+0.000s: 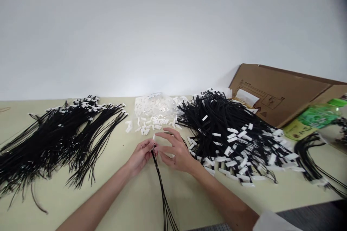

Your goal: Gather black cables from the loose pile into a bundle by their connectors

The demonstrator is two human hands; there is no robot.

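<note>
My left hand is closed, thumb and fingers pinching the upper end of a thin bundle of black cables. A small white connector sticks up from that pinch. The cables hang down from it toward the table's front edge. Beside the connector, on its right, is my right hand, its fingers spread and curved. Its fingertips come close to the cable ends; whether they touch is unclear. Just beyond both hands lie loose white connector housings and a clear plastic bag of more.
At left spreads a pile of black cables. To the right lies a larger heap of black cables with white tags or connectors. A cardboard box, a green-labelled bottle and another cable bundle are farther right. A wall stands behind the table.
</note>
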